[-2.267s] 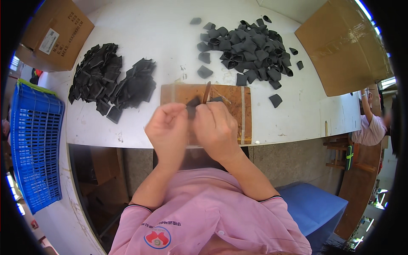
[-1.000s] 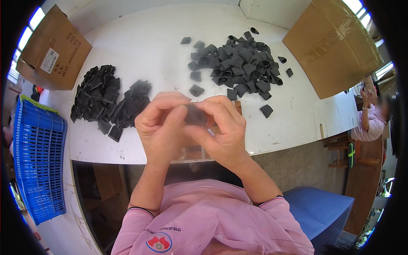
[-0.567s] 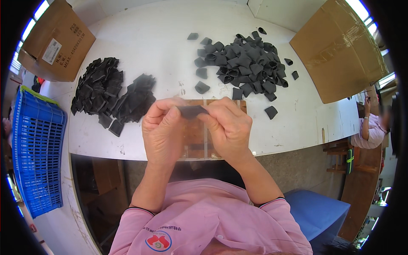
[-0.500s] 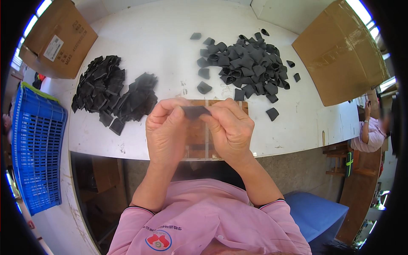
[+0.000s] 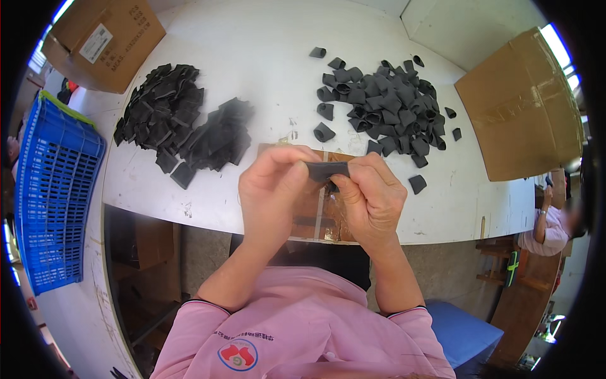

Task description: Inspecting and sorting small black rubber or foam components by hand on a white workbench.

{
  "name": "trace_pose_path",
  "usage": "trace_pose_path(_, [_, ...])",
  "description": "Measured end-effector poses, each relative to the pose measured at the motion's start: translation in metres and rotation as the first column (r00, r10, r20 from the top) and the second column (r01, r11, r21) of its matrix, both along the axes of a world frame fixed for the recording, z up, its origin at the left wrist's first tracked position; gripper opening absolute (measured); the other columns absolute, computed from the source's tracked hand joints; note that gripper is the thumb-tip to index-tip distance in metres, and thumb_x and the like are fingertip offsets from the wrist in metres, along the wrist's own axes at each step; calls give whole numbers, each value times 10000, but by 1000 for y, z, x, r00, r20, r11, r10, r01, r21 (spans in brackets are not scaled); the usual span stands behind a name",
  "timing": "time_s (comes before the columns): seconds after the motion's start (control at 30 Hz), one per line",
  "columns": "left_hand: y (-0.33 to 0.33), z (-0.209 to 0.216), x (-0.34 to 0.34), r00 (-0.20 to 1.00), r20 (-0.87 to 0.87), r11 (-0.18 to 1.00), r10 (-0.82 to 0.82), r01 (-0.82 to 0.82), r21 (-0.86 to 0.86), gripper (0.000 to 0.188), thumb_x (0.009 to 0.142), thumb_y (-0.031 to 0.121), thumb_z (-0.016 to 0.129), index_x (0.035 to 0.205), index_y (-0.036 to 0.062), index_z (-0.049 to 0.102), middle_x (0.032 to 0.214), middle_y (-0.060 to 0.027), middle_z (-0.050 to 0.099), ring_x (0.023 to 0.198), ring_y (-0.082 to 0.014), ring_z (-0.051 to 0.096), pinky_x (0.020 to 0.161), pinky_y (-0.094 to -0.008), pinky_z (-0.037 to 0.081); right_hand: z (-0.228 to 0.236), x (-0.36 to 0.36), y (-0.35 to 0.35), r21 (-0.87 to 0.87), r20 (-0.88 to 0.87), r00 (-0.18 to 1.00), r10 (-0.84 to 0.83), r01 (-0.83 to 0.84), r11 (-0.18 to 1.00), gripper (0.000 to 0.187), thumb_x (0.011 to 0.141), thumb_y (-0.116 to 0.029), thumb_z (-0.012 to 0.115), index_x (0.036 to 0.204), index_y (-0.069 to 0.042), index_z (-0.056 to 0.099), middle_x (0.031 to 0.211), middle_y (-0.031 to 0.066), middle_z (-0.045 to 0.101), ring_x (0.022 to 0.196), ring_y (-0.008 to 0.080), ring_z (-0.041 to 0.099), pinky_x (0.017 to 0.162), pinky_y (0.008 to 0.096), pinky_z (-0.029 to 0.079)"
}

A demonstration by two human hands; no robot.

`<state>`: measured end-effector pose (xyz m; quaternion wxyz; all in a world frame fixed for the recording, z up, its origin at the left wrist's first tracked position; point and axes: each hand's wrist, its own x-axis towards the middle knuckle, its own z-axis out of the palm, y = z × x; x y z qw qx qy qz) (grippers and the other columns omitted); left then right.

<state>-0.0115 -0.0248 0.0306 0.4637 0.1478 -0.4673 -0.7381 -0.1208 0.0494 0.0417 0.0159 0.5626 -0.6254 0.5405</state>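
Observation:
Between my two hands is a small dark grey fabric piece (image 5: 327,169), stretched level above the table's front edge. My left hand (image 5: 271,192) pinches its left end between thumb and fingers. The right end sits in the pinch of my right hand (image 5: 374,196), with the thumb underneath. Beneath the hands lies a brown taped cardboard sheet (image 5: 309,211), partly covered by them. To the left are a heap of flat dark pieces (image 5: 158,107) and a looser pile (image 5: 218,136) beside it. A heap of open, tube-like dark pieces (image 5: 391,104) spreads out at the right.
Cardboard boxes stand at the far left (image 5: 104,44) and right (image 5: 524,104) of the white table (image 5: 271,69). A blue plastic basket (image 5: 60,196) is at the left edge. Near my right side is a blue surface (image 5: 467,335); another person (image 5: 546,230) sits farther right.
The view has shifted, so the table's contents appear moved. Both hands still grip the fabric piece, which now looks straighter and more level between them.

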Motion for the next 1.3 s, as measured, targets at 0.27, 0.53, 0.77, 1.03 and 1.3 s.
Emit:
trace_pose_path(0.27, [9, -16, 0, 908, 413, 982, 65, 15, -188, 67, 797, 44, 557, 828, -15, 551, 638, -58, 533, 544, -102, 482, 489, -234, 380, 21, -8, 8, 140, -71, 997, -24, 33, 990, 51, 718, -42, 634, 715, -13, 593, 647, 63, 535, 541, 158, 510, 457, 242, 373])
trace_pose_path(0.53, [-66, -104, 23, 175, 477, 470, 861, 79, -879, 186, 731, 48, 572, 893, -22, 511, 841, -182, 501, 770, -319, 517, 680, -374, 438, -3, -44, 0, 71, 770, 638, -27, -43, 997, 275, 880, -214, 485, 935, 44, 564, 655, 15, 539, 520, 32, 425, 457, 158, 341])
trace_pose_path(0.77, [-99, -122, 30, 44, 488, 444, 872, 346, -826, 24, 731, 19, 529, 730, -4, 521, 753, -136, 513, 719, -301, 539, 588, -382, 451, -36, 2, 33, 278, 835, 540, -104, -251, 927, 226, 876, -190, 494, 872, 11, 596, 642, -3, 540, 530, 28, 427, 476, 151, 346])
trace_pose_path(1.03, [-43, -84, 42, 517, 518, 592, 681, 27, -806, 30, 771, -8, 522, 774, 10, 546, 749, -80, 524, 640, -174, 522, 575, -284, 407, -54, 26, 38, 413, 745, 664, -69, -377, 829, 206, 857, -175, 502, 879, 7, 598, 661, 18, 563, 579, 57, 486, 514, 196, 390])
trace_pose_path(1.3, [9, -30, 42, 868, 375, 935, -325, 237, 262, 41, 782, 6, 520, 756, 21, 547, 810, -2, 534, 770, -91, 490, 712, -216, 393, -61, 24, 36, 178, 967, 247, -58, -498, 849, 514, 864, -453, 437, 1075, 10, 505, 796, 44, 563, 658, 72, 497, 569, 207, 434])
